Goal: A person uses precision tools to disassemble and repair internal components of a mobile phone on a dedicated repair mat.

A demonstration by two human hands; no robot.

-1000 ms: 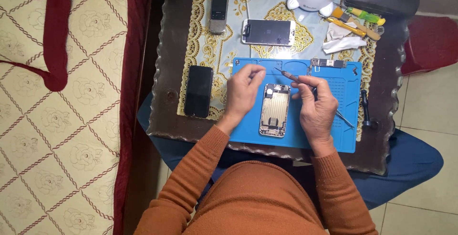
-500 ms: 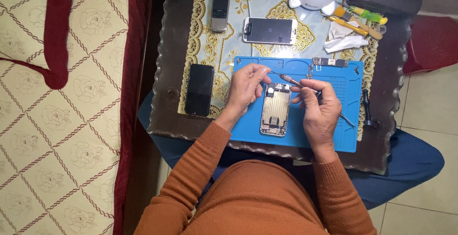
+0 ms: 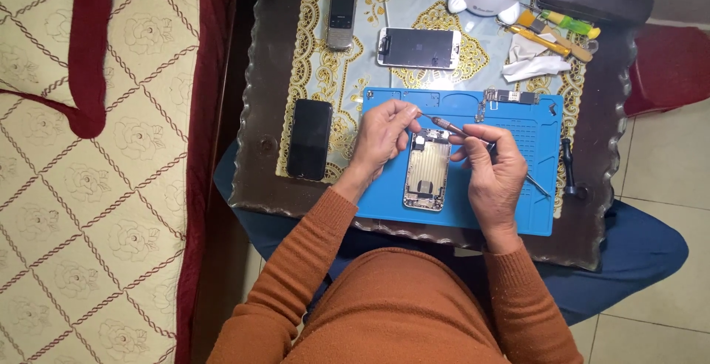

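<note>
My left hand (image 3: 383, 136) curls loosely, its fingertips pinching the thin tip end of a screwdriver (image 3: 451, 129) just above the top of the opened phone (image 3: 427, 169). My right hand (image 3: 494, 175) is closed around the handle end of that same screwdriver, fingers bent over it, so the tool runs slantwise from one hand to the other. The opened phone lies between my two hands, back shell up with its insides showing, flat on the blue work mat (image 3: 536, 201). A second slim tool (image 3: 538, 185) sticks out from under my right hand toward the mat's right side. Beyond my right fingers, at the mat's far edge, lies a small circuit board (image 3: 510, 98). To the left of my left hand a black phone (image 3: 309, 138) rests screen up on the table (image 3: 255, 113). Farther off beyond my left hand lie a white-framed screen (image 3: 418, 48) and a dark keypad phone (image 3: 341, 6).
</note>
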